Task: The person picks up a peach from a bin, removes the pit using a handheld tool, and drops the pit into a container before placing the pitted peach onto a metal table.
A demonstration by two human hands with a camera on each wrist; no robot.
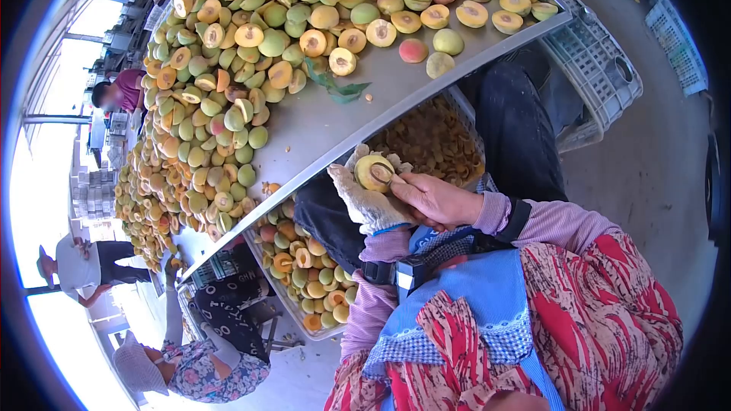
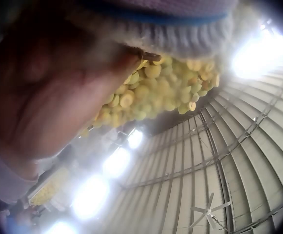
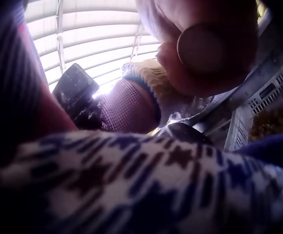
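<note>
In the head view, my gloved left hand [image 1: 364, 199] holds a yellow-green peach [image 1: 367, 176] with its cut face up, close to my lap. My bare right hand [image 1: 440, 198] meets it from the right, the thumb near the cut face. A thin dark curved loop [image 1: 380, 173] lies over that face. In the right wrist view, the right hand's fingers [image 3: 173, 22] are curled round a tool whose round handle end [image 3: 200, 48] points at the camera. The left wrist view shows the glove cuff [image 2: 180, 36] and the right hand, but the peach's cut face is hidden.
A metal table [image 1: 320, 122] with a raised edge carries a large heap of halved peaches [image 1: 228, 106]. Below it stand a crate of brownish scraps [image 1: 426, 137] and a crate of peach halves [image 1: 304, 270]. A white crate [image 1: 598, 68] stands right; another person [image 1: 198, 365] sits left.
</note>
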